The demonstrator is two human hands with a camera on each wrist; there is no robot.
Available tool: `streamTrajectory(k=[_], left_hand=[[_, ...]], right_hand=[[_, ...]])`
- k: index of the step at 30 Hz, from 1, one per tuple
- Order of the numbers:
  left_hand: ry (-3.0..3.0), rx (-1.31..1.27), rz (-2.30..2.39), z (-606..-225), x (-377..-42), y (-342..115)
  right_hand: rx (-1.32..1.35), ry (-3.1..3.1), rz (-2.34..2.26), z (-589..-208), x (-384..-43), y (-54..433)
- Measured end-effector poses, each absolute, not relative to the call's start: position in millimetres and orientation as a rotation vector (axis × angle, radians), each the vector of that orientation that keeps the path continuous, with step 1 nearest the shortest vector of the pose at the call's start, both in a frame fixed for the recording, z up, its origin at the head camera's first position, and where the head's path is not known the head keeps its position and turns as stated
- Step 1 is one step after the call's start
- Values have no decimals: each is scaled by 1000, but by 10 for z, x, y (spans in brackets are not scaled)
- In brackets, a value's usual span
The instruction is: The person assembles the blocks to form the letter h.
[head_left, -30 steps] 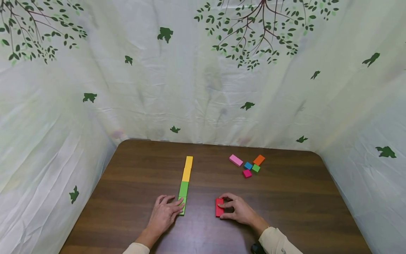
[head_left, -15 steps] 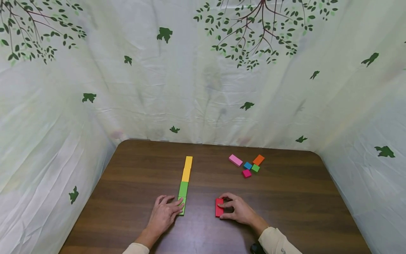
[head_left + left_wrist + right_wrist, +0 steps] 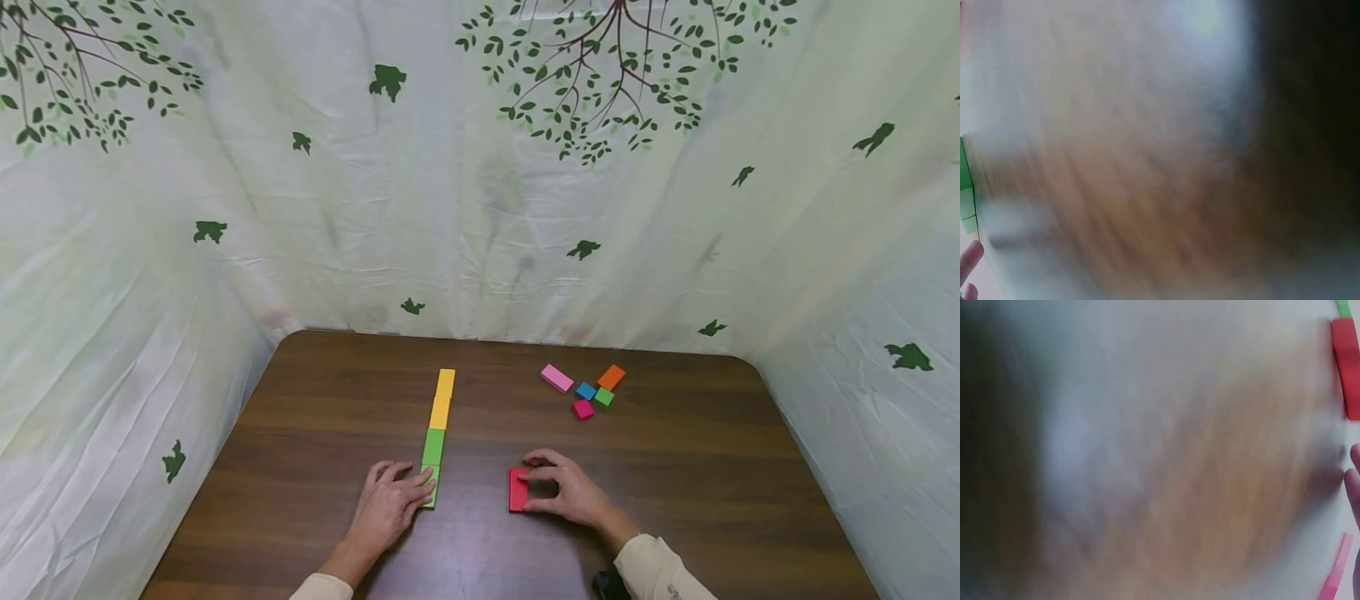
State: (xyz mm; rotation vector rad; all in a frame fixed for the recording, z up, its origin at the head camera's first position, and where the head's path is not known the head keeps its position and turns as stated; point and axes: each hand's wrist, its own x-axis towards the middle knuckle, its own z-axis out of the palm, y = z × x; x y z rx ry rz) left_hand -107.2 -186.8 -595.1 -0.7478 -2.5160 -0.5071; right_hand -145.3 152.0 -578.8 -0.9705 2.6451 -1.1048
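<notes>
In the head view, my left hand (image 3: 385,504) rests its fingertips on the near green block (image 3: 430,505), partly covering it. Beyond it, a second green block (image 3: 433,447) and a yellow strip (image 3: 443,392) continue the same straight row. My right hand (image 3: 573,493) is beside a red block (image 3: 517,490), its fingers loosely bent and hardly touching it. The right wrist view has the red block (image 3: 1349,369) at its edge, with a gap between it and the fingertips (image 3: 1354,481). Green pieces (image 3: 965,165) peek in at the left wrist view's edge; most of that view is blurred.
Farther back on the brown table (image 3: 675,467) lie loose blocks: pink (image 3: 557,378), blue (image 3: 586,391), orange (image 3: 611,377), green (image 3: 603,397) and magenta (image 3: 582,409). A white curtain (image 3: 480,208) with leaf prints hangs behind the table.
My right hand has loosened from the red block and shifted slightly to the right. The block stays in place. The left hand and the row have not moved.
</notes>
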Motion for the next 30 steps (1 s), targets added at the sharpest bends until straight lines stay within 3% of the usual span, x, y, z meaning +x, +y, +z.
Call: streamTrajectory(k=[19,30], left_hand=[[-2496,-754,-501,-5943,-1063,-1880],[-2491,-761,-439,-5940,-1065,-1883]], right_hand=[[-753,2902,-972,-5634,-2165,1815],[-804,3003,-776,-5574,-2659,1813]])
